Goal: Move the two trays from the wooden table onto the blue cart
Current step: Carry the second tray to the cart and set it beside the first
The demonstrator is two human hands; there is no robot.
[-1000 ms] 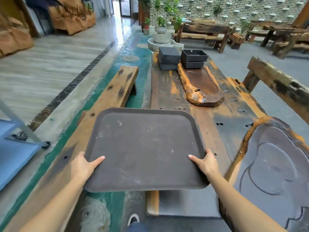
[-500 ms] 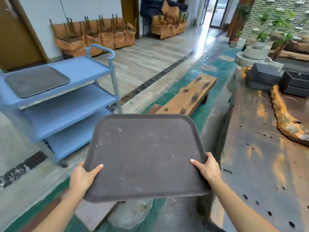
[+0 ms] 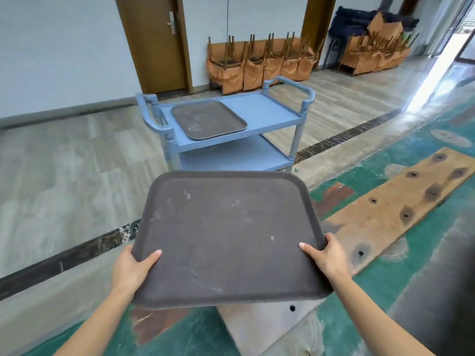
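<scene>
Above the floor [image 3: 64, 181], both hands [image 3: 133, 268] grip the tray [image 3: 226, 235] by its near corners.

No sleeves are worn: both forearms are bare to the left hand [image 3: 131, 269] and right hand [image 3: 330, 258].

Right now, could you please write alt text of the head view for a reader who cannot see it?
A left hand and a right hand hold a dark tray level above the floor. Ahead stands a blue cart with a second tray lying on its top shelf. Chairs are stacked against the far wall.
</scene>
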